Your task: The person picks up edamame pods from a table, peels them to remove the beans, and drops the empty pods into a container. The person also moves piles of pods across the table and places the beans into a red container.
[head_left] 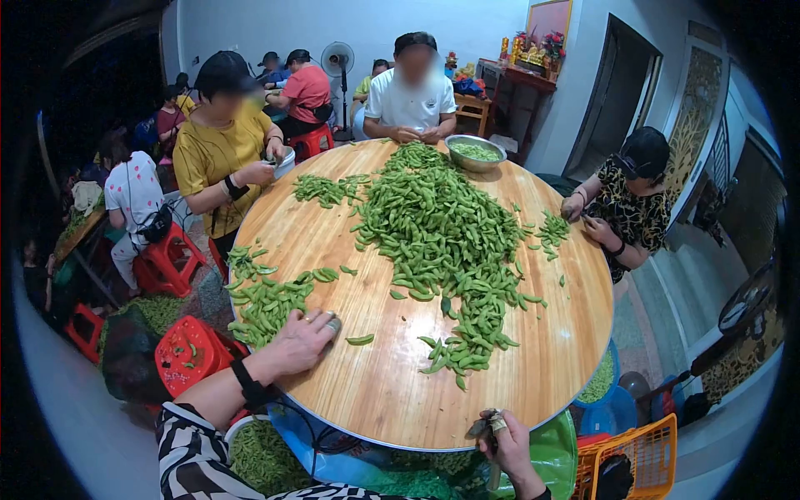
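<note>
My left hand [304, 340] lies on the round wooden table [350, 392], its fingers curled over beside a small heap of green pods [271, 307]. One loose pod [360, 340] is just right of it. Near the table's front edge, my right hand [507, 443] is closed around something dark, too small to make out, with a wrapping on one finger. A large pile of green pods [442, 217] covers the middle of the table and trails toward me.
Three people sit or stand round the table's far side. A metal bowl [475, 153] of shelled beans stands at the back. Red stools [185, 354] are at left, an orange crate [637, 458] and blue tubs [612, 412] at lower right. A fan [337, 62] stands behind.
</note>
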`<act>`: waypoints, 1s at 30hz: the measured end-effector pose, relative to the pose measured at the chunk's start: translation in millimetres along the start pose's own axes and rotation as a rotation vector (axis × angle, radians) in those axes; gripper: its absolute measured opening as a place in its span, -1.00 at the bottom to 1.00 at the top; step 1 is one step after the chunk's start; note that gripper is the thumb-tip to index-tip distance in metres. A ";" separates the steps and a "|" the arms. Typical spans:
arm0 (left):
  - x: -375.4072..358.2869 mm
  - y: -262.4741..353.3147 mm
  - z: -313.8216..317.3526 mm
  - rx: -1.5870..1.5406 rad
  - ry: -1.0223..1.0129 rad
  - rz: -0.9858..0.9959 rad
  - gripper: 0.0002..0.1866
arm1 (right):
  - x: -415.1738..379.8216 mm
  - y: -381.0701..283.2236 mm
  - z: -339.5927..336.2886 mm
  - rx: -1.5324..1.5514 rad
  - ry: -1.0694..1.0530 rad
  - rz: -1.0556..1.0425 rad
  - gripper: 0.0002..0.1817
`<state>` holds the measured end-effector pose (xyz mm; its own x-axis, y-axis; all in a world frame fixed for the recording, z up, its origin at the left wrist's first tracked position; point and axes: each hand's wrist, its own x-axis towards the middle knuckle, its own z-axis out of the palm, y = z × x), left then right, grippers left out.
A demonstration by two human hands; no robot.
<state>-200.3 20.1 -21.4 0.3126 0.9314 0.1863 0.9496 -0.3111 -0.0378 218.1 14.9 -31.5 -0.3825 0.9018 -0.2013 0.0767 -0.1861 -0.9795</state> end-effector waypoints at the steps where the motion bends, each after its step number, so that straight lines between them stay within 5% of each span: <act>1: -6.0 -6.5 -0.8 0.043 0.003 -0.012 -0.58 | -0.4 -1.0 0.8 0.002 0.011 0.009 -0.72; 15: -79.8 -88.0 4.5 0.283 0.070 -0.254 -0.65 | -3.1 2.0 -0.1 -0.034 0.006 -0.022 -0.73; 17: -85.2 -95.4 3.1 0.327 -0.037 -0.471 -0.67 | -2.5 3.1 0.5 -0.029 0.009 -0.036 -0.74; 30: -43.5 -56.4 -7.2 0.384 0.080 -0.300 -0.80 | 0.4 11.5 1.5 -0.043 0.014 -0.095 -0.71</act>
<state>-267.6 -4.3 -20.3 0.0353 0.9472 0.3186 0.9419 0.0750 -0.3275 217.4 12.6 -42.9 -0.3771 0.9200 -0.1069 0.0801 -0.0826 -0.9934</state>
